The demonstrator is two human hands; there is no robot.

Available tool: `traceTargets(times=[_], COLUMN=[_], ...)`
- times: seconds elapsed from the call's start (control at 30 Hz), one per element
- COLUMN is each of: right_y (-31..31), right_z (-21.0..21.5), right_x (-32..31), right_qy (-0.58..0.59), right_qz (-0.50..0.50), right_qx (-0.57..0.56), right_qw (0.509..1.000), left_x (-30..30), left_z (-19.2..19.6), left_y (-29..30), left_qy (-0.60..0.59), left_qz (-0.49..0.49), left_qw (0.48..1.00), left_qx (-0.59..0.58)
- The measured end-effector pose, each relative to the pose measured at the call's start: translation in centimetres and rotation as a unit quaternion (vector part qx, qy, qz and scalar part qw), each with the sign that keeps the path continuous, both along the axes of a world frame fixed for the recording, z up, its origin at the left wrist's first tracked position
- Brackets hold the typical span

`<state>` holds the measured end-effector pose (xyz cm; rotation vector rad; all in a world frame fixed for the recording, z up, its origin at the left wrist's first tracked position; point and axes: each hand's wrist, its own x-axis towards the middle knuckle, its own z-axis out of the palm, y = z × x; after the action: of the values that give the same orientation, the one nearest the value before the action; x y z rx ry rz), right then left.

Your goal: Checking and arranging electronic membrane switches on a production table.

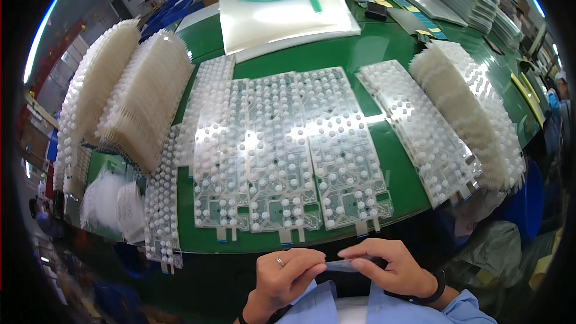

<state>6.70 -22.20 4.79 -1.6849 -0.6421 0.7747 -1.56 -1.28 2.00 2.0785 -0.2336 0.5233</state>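
Close to my body, in front of the table edge, my left hand (289, 275) and my right hand (393, 267) are level with each other. Both pinch a thin, greyish see-through strip (342, 265) stretched between their fingertips; its exact kind is too small to tell. A ring is on my left hand, and a dark band circles my right wrist. Just beyond lie clear keyboard membrane sheets (343, 150) with white domes and printed traces, side by side and partly overlapping. Their short connector tails (361, 228) point toward me at the green table's (396, 192) near edge.
Tall fanned stacks of membrane sheets (144, 99) stand at the left; another stack (462, 105) stands right. Clear plastic bags (111, 201) sit at the near left corner. Large translucent sheets (288, 18) lie at the back. A blue bin (528, 198) is beside the table; someone sits opposite.
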Motion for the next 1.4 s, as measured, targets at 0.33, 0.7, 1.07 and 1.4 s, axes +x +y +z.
traceTargets(times=[0.33,0.7,1.07,1.4], right_y=[-3.3,-3.6,-2.4,-4.8], right_z=[-0.8,-1.1,-1.4,-2.5], right_x=[-0.2,-0.5,-0.8,3.9], right_qy=[-0.338,-0.28,-0.3,-0.076], right_qz=[-0.102,-0.093,-0.145,-0.298], right_qx=[0.048,-0.057,0.033,0.084], right_qw=[0.934,0.954,0.942,0.948], left_x=[2.0,1.1,3.0,6.2], left_z=[2.9,0.6,0.2,-0.1], left_y=[-1.4,-3.5,-4.2,-1.8], left_qy=[0.386,0.2,0.124,0.103], left_qz=[-0.139,-0.056,-0.132,-0.129], left_qw=[0.896,0.978,0.982,0.974], left_qx=[-0.169,-0.033,0.059,0.157])
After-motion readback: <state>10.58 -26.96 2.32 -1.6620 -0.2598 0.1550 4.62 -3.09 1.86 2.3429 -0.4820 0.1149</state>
